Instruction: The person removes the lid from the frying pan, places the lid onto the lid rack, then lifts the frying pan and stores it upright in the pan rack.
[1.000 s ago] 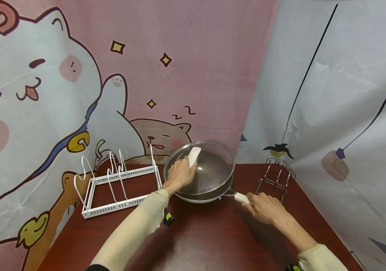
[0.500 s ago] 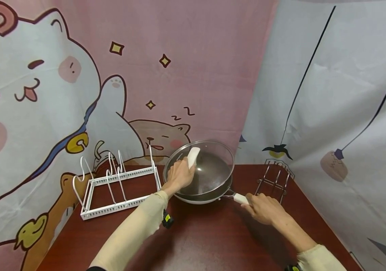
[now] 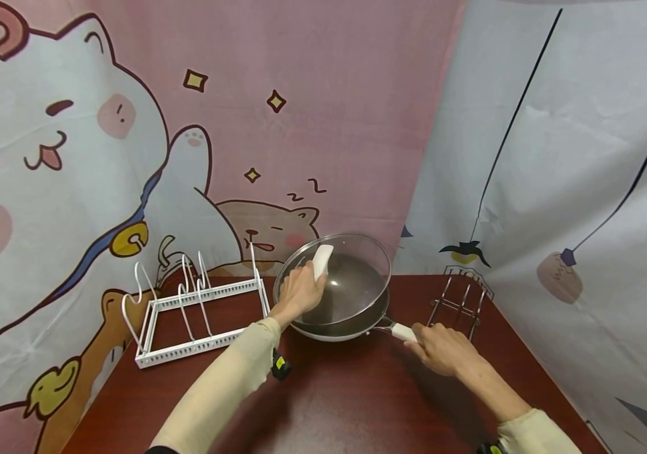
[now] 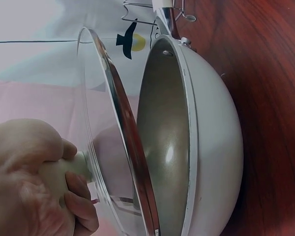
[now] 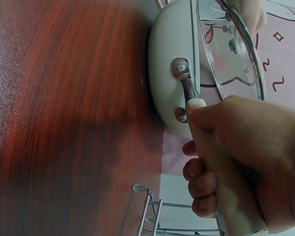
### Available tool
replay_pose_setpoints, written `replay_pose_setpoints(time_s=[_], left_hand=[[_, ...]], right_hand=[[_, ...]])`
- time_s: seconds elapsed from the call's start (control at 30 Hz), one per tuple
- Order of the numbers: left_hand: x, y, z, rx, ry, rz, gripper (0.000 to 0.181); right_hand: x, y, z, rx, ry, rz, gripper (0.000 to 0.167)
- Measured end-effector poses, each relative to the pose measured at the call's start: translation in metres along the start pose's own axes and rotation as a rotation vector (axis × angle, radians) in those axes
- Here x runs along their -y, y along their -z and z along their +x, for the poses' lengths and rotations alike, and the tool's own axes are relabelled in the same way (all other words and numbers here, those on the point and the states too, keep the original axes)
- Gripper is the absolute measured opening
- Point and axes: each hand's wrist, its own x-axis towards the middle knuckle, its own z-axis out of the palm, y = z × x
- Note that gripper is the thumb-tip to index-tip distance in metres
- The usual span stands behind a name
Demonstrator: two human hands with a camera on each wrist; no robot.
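Note:
A white pan (image 4: 216, 128) with a grey inside stands on the table. My left hand (image 3: 302, 291) grips the white handle (image 3: 322, 258) of a glass lid (image 3: 360, 268). In the left wrist view the lid (image 4: 132, 147) is tilted, with a gap between much of its rim and the pan's; whether they touch at one side is hidden. The fingers of my right hand (image 5: 250, 152) are curled round the pan's pale handle (image 5: 226, 187), which points to the right in the head view.
A white rack (image 3: 198, 343) with upright wire dividers stands on the table (image 3: 323, 403) at the left. At the back right lies a metal wire rack (image 3: 460, 307). Printed cloth (image 3: 357, 126) hangs behind and on both sides.
The lid and my left hand have shifted very slightly up and to the left. My right hand stays in place on the pan handle.

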Motion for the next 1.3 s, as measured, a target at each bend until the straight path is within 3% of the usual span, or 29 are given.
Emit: replay_pose_setpoints(time_s=[0.37, 1.3], left_hand=[[-0.0012, 0.0024, -0.0002, -0.012, 0.017, -0.037, 0.037], [-0.0031, -0.0002, -0.0003, -0.049, -0.043, -0.129, 0.036]], right_hand=[[0.0003, -0.0007, -0.0002, -0.006, 0.004, 0.008, 0.026], [-0.0027, -0.0033, 0.0004, 0.003, 0.0, -0.004, 0.026]])
